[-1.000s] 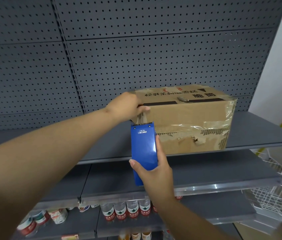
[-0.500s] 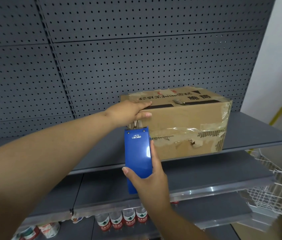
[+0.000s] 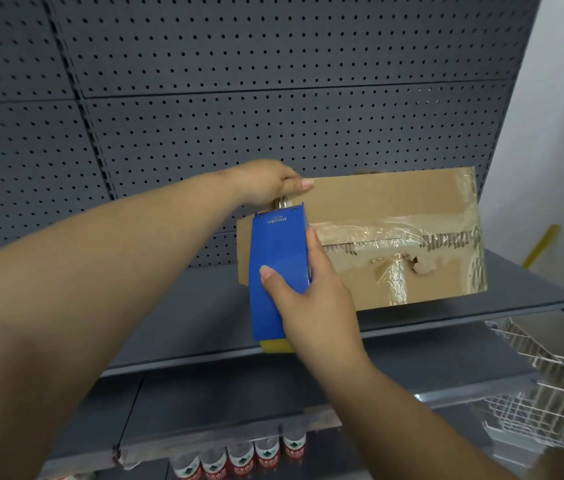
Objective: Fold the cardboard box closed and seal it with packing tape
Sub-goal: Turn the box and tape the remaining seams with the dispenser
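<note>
Left hand (image 3: 266, 181) is gripping the cardboard box (image 3: 395, 199) at its upper left corner; right hand (image 3: 308, 296) is clamping the blue tape dispenser (image 3: 277, 258) against the box's left front face; the grey shelf (image 3: 197, 320) is bearing the box from below.

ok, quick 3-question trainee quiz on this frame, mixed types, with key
1. True or false: the right hand holds the blue tape dispenser.
2. The left hand holds the cardboard box at its: A) top left corner B) right end C) underside.
3. Fill in: the box stands on a grey ____.
Key: 1 true; 2 A; 3 shelf.
</note>
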